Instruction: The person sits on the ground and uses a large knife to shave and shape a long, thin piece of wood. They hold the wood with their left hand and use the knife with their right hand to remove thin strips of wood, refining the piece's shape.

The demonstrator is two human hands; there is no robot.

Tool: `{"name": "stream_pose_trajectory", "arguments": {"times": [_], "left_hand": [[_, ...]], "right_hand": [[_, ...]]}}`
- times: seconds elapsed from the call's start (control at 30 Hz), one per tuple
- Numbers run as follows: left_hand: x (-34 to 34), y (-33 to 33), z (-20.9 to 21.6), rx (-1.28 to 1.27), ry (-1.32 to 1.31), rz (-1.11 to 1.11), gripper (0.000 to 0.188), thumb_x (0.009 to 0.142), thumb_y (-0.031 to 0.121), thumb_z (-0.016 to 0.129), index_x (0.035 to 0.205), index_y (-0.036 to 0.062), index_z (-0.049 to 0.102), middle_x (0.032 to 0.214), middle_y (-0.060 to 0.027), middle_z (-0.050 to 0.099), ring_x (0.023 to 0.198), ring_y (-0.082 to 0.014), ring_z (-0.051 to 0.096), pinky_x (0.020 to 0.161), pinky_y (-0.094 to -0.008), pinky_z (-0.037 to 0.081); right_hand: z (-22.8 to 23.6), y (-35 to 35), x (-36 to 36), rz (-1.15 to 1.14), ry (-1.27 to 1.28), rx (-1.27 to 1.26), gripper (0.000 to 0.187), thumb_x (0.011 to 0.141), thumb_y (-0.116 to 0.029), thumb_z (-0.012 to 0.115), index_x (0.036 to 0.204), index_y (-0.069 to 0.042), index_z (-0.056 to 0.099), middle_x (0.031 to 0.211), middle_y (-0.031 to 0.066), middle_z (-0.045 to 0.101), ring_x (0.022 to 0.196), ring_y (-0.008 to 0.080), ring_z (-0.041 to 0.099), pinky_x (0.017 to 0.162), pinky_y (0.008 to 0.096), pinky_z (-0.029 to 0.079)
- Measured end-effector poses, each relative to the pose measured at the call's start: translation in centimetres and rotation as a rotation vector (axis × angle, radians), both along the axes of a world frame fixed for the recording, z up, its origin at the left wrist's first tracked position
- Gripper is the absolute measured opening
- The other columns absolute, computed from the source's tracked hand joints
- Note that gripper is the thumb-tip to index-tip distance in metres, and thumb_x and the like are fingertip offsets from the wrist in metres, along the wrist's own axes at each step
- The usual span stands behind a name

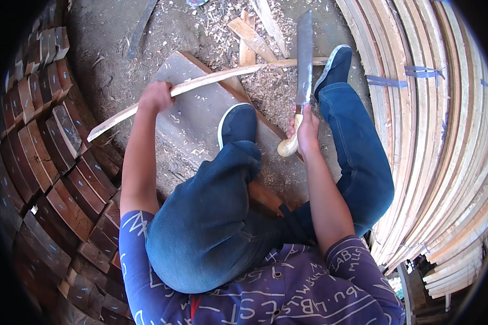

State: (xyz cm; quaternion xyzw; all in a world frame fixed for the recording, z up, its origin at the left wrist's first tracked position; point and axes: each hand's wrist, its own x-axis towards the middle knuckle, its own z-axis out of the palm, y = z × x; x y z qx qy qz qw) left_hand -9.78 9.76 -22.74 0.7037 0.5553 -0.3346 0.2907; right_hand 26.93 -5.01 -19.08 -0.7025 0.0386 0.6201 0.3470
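A long, narrow wood strip (pixel 217 77) slants across in front of me, its near end out to the left and its far end by my right shoe. My left hand (pixel 156 97) is closed around it left of its middle. In my right hand (pixel 306 130) is a machete (pixel 305 54), gripped by its pale handle with the broad blade pointing away from me. The blade stands over the strip's far part; whether the two touch I cannot tell. Beneath the strip lies a wide wooden board (pixel 187 122), with my left shoe (pixel 238 125) resting on it.
Dark wood blocks (pixel 70 200) are stacked high on the left. Long pale strips (pixel 417 135), tied with blue bands, fill the right side. Wood offcuts (pixel 252 38) and shavings (pixel 217 32) litter the ground ahead. A thin dark strip (pixel 141 30) lies at the far left.
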Motion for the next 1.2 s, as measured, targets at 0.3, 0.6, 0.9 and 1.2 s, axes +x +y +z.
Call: {"name": "stream_pose_trajectory", "arguments": {"times": [0.3, 0.6, 0.9, 1.2], "left_hand": [[-0.5, -0.1, -0.9, 0.027, -0.017, -0.061, 0.024, 0.074, 0.019, 0.066, 0.094, 0.0075, 0.071, 0.095, -0.0183, 0.068, 0.093, -0.0353, 0.065, 0.087, -0.0413, 0.052], [0.0, 0.3, -0.3, -0.023, -0.006, -0.042, 0.025, 0.074, 0.017, 0.062, 0.095, 0.0073, 0.071, 0.096, -0.0177, 0.069, 0.094, -0.0348, 0.064, 0.088, -0.0414, 0.051], [0.5, 0.7, 1.0, -0.082, 0.001, -0.018, 0.024, 0.074, 0.014, 0.062, 0.096, 0.0084, 0.071, 0.096, -0.0177, 0.068, 0.096, -0.0339, 0.064, 0.089, -0.0408, 0.051], [-0.6, 1.4, -0.5, -0.141, -0.032, 0.05, 0.027, 0.074, 0.013, 0.062, 0.098, 0.0077, 0.072, 0.098, -0.0182, 0.068, 0.096, -0.0348, 0.064, 0.088, -0.0413, 0.051]], "right_hand": [[-0.9, -1.7, -0.6, 0.317, -0.105, -0.107, 0.042, 0.102, -0.041, 0.036, 0.091, -0.003, 0.051, 0.056, 0.004, 0.045, 0.038, 0.0131, 0.043, 0.035, 0.0299, 0.039], [-0.3, -0.9, -1.6, 0.106, -0.156, 0.106, 0.043, 0.102, -0.042, 0.036, 0.09, -0.003, 0.051, 0.054, 0.004, 0.045, 0.038, 0.0137, 0.043, 0.036, 0.0294, 0.04], [0.9, -0.7, -2.3, 0.162, -0.199, 0.095, 0.044, 0.102, -0.043, 0.034, 0.09, -0.004, 0.05, 0.056, 0.0032, 0.046, 0.041, 0.0121, 0.045, 0.038, 0.0282, 0.041], [-0.8, -1.1, -1.9, 0.383, -0.213, -0.073, 0.041, 0.1, -0.038, 0.042, 0.086, -0.002, 0.055, 0.053, 0.0039, 0.047, 0.036, 0.0135, 0.045, 0.036, 0.029, 0.041]]}}
